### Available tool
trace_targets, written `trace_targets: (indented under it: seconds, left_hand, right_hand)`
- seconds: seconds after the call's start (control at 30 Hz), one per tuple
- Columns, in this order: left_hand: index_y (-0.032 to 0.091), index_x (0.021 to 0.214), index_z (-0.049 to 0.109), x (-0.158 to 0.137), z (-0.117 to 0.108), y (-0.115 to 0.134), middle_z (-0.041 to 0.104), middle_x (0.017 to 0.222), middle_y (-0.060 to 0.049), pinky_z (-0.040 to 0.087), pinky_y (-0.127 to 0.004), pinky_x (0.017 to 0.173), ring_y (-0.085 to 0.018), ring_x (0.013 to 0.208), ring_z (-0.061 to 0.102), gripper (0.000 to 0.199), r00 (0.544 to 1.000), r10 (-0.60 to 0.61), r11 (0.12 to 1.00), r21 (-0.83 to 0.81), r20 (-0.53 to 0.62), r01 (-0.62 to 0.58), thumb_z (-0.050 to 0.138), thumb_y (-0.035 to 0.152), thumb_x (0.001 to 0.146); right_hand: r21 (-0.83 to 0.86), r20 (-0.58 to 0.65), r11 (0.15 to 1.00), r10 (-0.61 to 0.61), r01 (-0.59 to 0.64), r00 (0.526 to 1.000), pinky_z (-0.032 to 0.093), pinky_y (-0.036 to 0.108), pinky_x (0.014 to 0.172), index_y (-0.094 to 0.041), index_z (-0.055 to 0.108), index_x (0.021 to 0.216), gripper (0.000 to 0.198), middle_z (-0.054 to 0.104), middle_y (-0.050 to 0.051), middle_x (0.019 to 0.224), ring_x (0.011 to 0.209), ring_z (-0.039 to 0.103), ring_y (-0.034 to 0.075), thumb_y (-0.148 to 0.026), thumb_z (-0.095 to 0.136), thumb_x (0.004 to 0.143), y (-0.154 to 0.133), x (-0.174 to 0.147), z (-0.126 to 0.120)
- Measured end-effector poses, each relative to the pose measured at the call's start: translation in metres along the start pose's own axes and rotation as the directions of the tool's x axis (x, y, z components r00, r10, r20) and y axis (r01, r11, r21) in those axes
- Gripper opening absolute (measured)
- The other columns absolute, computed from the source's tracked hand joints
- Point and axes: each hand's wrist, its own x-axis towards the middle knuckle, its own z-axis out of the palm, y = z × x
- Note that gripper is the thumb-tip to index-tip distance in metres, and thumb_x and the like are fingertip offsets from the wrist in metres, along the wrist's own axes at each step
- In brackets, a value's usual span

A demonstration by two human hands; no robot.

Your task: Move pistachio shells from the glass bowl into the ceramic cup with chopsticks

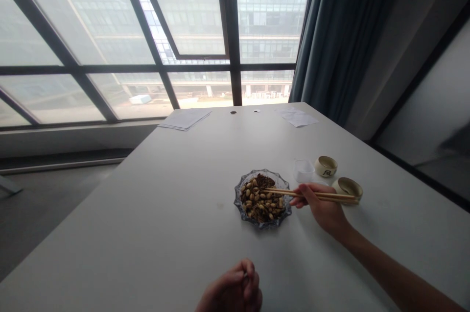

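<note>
Your right hand (pixel 326 211) grips pale wooden chopsticks (pixel 338 197), tips at tan-and-brown nutlike pieces (pixel 257 204) in the scalloped clear-glass bowl (pixel 261 226). Your left hand (pixel 235 287) curls loosely; contents undeterminable. Picking appears underway, calling next for a steady pinch.

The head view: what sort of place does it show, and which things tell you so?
Probably an office or meeting room: a large white table, papers near its far end, and big windows facing a building.

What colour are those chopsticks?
The chopsticks are light brown, like pale wood. The head view shows them best.
</note>
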Motion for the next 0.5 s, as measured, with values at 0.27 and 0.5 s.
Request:
trace_targets:
  seconds: [0.27,0.5]
  left_hand:
    - [0.018,0.085,0.066,-0.001,-0.002,-0.001,0.044,0.068,0.002,0.024,-0.025,0.059,-0.012,0.061,0.042,0.015,1.000,0.016,1.000,0.022,-0.010,-0.016,0.069,0.033,0.081]
    - [0.018,0.084,0.064,-0.002,-0.002,-0.001,0.044,0.069,0.002,0.025,-0.026,0.060,-0.012,0.061,0.041,0.014,1.000,0.007,0.999,0.031,-0.024,-0.007,0.068,0.031,0.083]
  right_hand:
    - [0.040,-0.001,0.998,0.042,-0.042,0.999,0.062,0.029,0.057,-0.014,0.075,0.080,0.043,0.077,0.010,0.068,0.057,0.073,0.021,-0.056,0.071,0.087,-0.003,0.004,0.002]
    - [-0.048,0.147,0.996,-0.073,0.081,0.986,0.059,0.028,0.062,-0.019,0.078,0.087,0.029,0.078,0.006,0.077,0.065,0.072,0.019,-0.044,0.066,0.094,-0.010,-0.012,-0.002]
